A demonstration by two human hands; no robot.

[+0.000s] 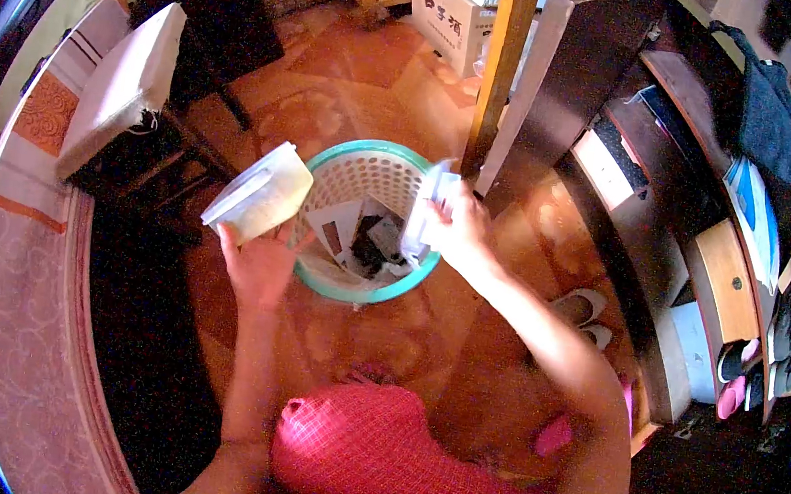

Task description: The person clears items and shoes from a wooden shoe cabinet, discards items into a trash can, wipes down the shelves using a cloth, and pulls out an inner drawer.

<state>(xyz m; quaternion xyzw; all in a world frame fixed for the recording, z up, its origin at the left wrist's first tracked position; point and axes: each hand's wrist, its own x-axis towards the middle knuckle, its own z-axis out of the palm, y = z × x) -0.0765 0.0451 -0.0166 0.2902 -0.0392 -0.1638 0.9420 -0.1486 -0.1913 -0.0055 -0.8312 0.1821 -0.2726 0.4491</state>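
Left hand [261, 267], partly closed, grips a tilted plastic container [264, 193] just beyond its palm; loose fingertips could let it slip. Perforated wastebasket [352, 295] right of that hand. Right hand [465, 227], fingers curled, pinches translucent plastic piece [421, 219]; snagging could tip basket.

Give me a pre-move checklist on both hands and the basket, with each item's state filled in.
1. Left hand has the plastic container: ok, gripped low.
2. Right hand has the white plastic piece: ok.
3. Laundry-style basket upright on the tiled floor: ok.
4. Basket has room above the papers: ok, they lie below the rim.
5. Container over the basket opening: not ok, mostly left of it in this view.
6. Container empty: cannot tell.
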